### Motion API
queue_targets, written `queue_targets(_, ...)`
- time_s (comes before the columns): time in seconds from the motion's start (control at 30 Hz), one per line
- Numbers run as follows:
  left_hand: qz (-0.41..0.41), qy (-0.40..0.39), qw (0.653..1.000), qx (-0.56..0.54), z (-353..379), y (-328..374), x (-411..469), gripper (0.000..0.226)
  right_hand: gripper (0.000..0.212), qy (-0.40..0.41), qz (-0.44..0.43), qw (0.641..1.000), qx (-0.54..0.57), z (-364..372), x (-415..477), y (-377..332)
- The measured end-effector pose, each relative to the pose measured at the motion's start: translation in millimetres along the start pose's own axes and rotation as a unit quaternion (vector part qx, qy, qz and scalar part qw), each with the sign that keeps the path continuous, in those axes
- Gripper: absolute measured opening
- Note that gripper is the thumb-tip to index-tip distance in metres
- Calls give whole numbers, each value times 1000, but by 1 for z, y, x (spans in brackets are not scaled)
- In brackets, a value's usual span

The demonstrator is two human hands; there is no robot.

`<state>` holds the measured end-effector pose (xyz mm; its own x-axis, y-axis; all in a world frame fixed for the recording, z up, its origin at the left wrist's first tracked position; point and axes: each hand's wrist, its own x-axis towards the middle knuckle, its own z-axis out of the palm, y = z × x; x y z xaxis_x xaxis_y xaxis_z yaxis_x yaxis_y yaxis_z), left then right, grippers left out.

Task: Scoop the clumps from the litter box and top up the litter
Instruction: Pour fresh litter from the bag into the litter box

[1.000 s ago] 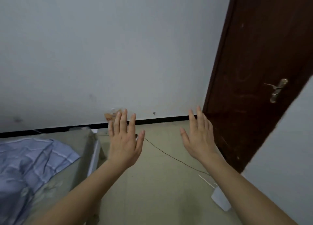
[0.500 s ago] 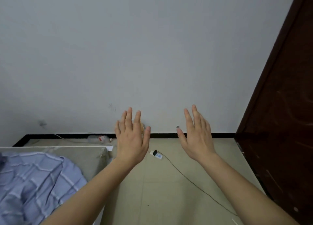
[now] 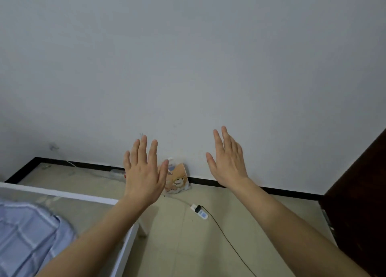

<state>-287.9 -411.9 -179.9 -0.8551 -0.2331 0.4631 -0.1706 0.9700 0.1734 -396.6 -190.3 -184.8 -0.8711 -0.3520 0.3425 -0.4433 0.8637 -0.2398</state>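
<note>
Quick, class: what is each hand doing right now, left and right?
Left hand: open, fingers straight, holding nothing.
Right hand: open, fingers straight, holding nothing.

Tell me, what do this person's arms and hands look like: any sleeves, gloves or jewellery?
The left hand and the right hand are both bare: no gloves, and no rings show on the fingers. The left forearm and the right forearm are uncovered down to the picture's bottom edge, with no sleeve, watch or bracelet in view.
</note>
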Motion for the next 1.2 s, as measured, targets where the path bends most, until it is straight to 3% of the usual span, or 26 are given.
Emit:
queue_targets(0.3,-42,-122,992,2,129,-133,136,67,71,-79,-1,996,-40,133,147,-31)
queue_targets(0.53,-13,-203,979,23,215,-167,238,64,71,-119,60,991,-33,195,227,-9)
queue_targets(0.67,-23,-270,962,26,280,-176,265,65,68,-163,87,983,-10,244,260,19)
queue_targets(0.9,-75,-359,929,50,390,-190,295,62,60,-272,62,960,28,375,336,78)
queue_targets(1.03,-77,-424,901,52,454,-205,306,62,64,-353,57,933,34,447,357,88)
queue_targets(1.2,-101,-473,875,1,556,-234,308,60,69,-387,48,920,44,541,364,90)
